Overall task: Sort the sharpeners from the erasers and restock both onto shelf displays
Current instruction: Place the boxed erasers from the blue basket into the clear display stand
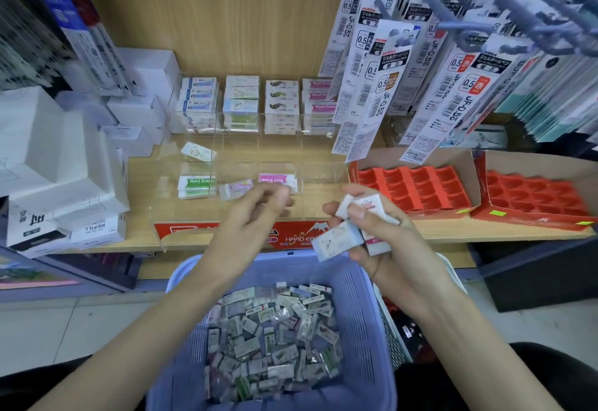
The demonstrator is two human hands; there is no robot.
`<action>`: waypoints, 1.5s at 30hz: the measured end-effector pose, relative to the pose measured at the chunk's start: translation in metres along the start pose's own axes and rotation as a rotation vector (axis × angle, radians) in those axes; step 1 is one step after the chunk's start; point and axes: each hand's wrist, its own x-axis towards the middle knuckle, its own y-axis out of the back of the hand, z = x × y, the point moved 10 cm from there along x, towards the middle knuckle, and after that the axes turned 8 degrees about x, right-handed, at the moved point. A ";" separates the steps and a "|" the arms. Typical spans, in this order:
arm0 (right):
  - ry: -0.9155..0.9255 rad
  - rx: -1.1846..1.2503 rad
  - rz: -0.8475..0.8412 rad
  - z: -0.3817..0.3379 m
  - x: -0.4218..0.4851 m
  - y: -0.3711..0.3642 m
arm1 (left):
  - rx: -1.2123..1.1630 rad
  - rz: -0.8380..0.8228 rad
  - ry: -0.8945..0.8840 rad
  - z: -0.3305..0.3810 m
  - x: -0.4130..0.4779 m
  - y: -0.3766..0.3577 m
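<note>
The right hand (pixel 372 226) grips several wrapped erasers (pixel 336 239) above the basket (pixel 362 297). The left hand (pixel 252 213) is blurred with fingers curled; whether it pinches anything cannot be told. The pink eraser (pixel 276 179) lies just ahead of the left hand in the clear display tray (pixel 323 171), long axis crosswise. Of the two hands, the left is nearer.

Left hand (pixel 252 216) blurred; erasers (pixel 338 240) partly hidden by right hand (pixel 399 249)
</note>
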 end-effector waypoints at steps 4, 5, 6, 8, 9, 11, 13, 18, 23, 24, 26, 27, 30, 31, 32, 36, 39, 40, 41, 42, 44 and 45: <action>-0.002 0.211 -0.135 0.003 -0.002 -0.016 | -0.125 -0.352 0.022 0.021 -0.033 -0.027; 0.003 0.205 -0.139 0.005 -0.002 -0.018 | -0.108 -0.337 0.016 0.021 -0.036 -0.024; 0.005 0.179 -0.130 0.007 -0.002 -0.019 | -0.087 -0.299 0.015 0.020 -0.037 -0.019; 0.030 0.062 -0.103 0.007 0.000 -0.020 | -0.037 -0.215 0.016 0.016 -0.036 -0.007; 0.078 -0.067 -0.074 0.005 0.001 -0.017 | -0.016 -0.179 0.020 0.013 -0.034 -0.002; 0.226 -0.402 0.000 -0.007 0.002 -0.013 | 0.001 -0.110 0.050 0.005 -0.031 0.010; 0.265 -0.530 0.013 -0.006 0.003 -0.016 | 0.004 -0.078 0.064 0.000 -0.029 0.018; 0.191 -0.437 0.071 0.008 0.009 -0.011 | -0.072 -0.005 0.069 -0.009 -0.026 0.026; 0.187 -0.490 0.139 0.010 0.016 -0.002 | 0.031 -0.004 0.042 -0.015 -0.022 0.015; 0.176 -0.481 0.145 0.011 0.017 0.000 | 0.232 0.024 -0.051 -0.009 -0.021 0.014; 0.162 -0.457 0.148 0.012 0.017 0.006 | 0.538 0.080 -0.230 0.004 -0.020 0.008; 0.163 -0.447 0.150 0.012 0.017 0.008 | 0.601 0.091 -0.260 0.006 -0.019 0.006; 0.228 -0.530 0.198 0.003 0.017 0.017 | 0.638 0.149 -0.230 0.001 -0.010 0.015; 0.254 -0.578 0.220 -0.002 0.018 0.019 | 0.619 0.177 -0.209 -0.002 -0.005 0.021; 0.266 -0.598 0.233 -0.005 0.019 0.022 | 0.600 0.210 -0.182 -0.006 0.001 0.028; 0.230 -0.695 0.244 -0.002 0.024 0.028 | 0.568 0.406 0.020 -0.031 0.024 0.081; 0.246 -0.790 0.235 -0.003 0.025 0.026 | 0.557 0.410 0.012 -0.032 0.030 0.094; 0.251 -0.817 0.237 -0.004 0.026 0.026 | 0.585 0.384 -0.030 -0.027 0.031 0.089; 0.259 -0.847 0.244 -0.005 0.028 0.026 | 0.623 0.368 -0.073 -0.020 0.031 0.085; 0.266 -0.877 0.250 -0.006 0.029 0.027 | 0.659 0.372 -0.099 -0.015 0.032 0.083; 0.269 -0.884 0.247 -0.006 0.033 0.025 | 0.687 0.437 -0.094 -0.010 0.040 0.095; 0.266 -0.865 0.242 -0.004 0.035 0.024 | 0.693 0.472 -0.075 -0.011 0.048 0.106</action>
